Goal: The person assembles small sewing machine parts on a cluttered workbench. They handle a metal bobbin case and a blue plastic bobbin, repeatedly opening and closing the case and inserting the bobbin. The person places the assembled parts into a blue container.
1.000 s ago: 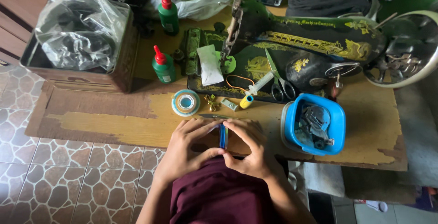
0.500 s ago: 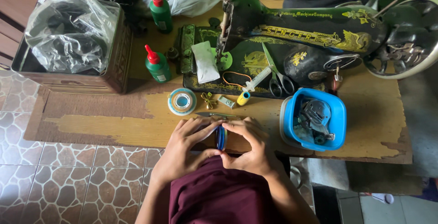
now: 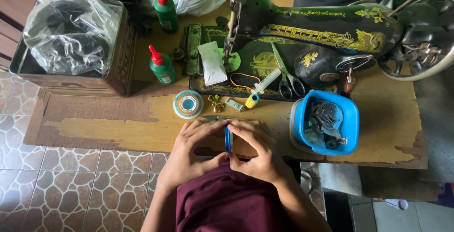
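My left hand point(image 3: 191, 152) and my right hand point(image 3: 257, 151) meet at the near edge of the worn wooden table point(image 3: 118, 128). Between their fingertips they pinch a small, thin blue object point(image 3: 228, 140) that stands on edge. A slim metal tool point(image 3: 220, 118) lies on the table just beyond my fingers. Most of the blue object is hidden by my fingers.
A black sewing machine point(image 3: 321, 33) fills the back of the table, with scissors point(image 3: 286, 78) and a syringe point(image 3: 265, 81) on its base. A blue tub point(image 3: 326, 121) of metal parts sits right; a tape roll point(image 3: 187, 104), two green bottles point(image 3: 161, 66) and a tin box point(image 3: 71, 43) sit left.
My hands stay together on the blue object with almost no movement. The view has shifted slightly.
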